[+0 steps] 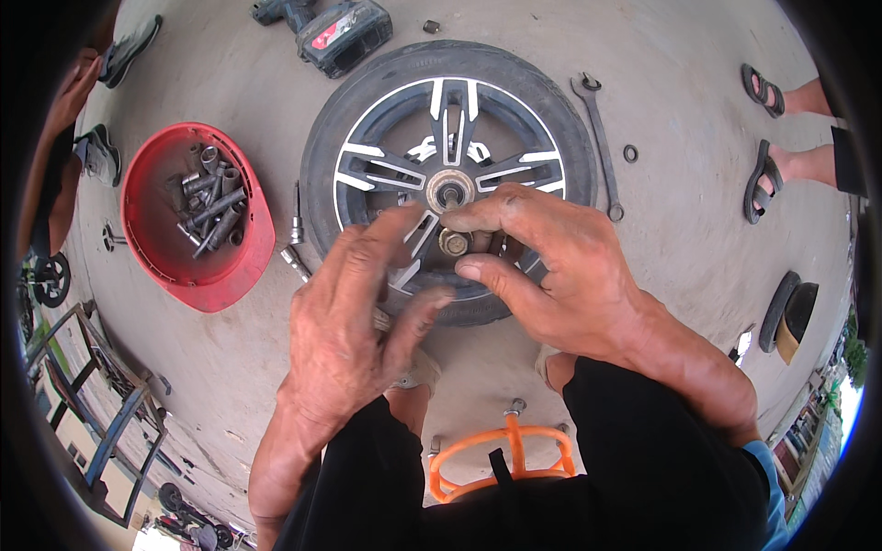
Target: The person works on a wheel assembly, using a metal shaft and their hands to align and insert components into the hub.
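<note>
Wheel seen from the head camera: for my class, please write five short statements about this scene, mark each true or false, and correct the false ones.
1. The right hand holds a hex-headed bolt over the wheel. True.
2. The left hand is clenched into a fist. False: it is open, with the thumb apart from the fingers.
3. Metal sockets lie inside the upturned red helmet. True.
4. The long wrench lies to the left of the wheel. False: it lies to the right of it.
5. A power tool lies beyond the wheel, near the picture's top edge. True.
</note>
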Demonstrator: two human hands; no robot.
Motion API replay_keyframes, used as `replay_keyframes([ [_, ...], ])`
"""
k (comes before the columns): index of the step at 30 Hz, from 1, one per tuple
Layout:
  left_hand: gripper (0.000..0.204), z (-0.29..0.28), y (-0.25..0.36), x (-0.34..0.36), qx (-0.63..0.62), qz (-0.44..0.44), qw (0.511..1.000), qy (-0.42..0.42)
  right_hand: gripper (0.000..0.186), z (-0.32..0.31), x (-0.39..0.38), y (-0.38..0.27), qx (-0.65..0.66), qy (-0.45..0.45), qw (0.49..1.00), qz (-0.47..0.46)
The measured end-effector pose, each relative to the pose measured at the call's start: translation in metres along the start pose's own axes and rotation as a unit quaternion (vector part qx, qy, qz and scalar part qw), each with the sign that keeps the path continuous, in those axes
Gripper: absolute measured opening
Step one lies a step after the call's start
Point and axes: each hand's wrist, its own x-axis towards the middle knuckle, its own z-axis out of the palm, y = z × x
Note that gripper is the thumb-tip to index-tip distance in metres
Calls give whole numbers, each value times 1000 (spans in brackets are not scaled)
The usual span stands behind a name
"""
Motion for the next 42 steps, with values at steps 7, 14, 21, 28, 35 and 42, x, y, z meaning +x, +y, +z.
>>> replay_keyframes([
  [7,47,30,1,17,112,116,987,6,37,-17,-23,36,106,-10,993,48],
  [14,32,32,4,13,148,90,982,80,59,-21,-23,117,-212,169,956,111],
  [21,30,40,-3,15,172,75,980,62,88,1,-22,154,-243,143,944,171],
  [28,30,43,-1,19,161,61,982,73,91,1,-24,161,-262,149,942,145],
  [35,28,42,-2,17,151,50,984,77,91,1,-23,160,-263,147,941,154],
  [42,29,43,0,17,153,41,984,79,92,0,-23,160,-262,141,941,160],
])
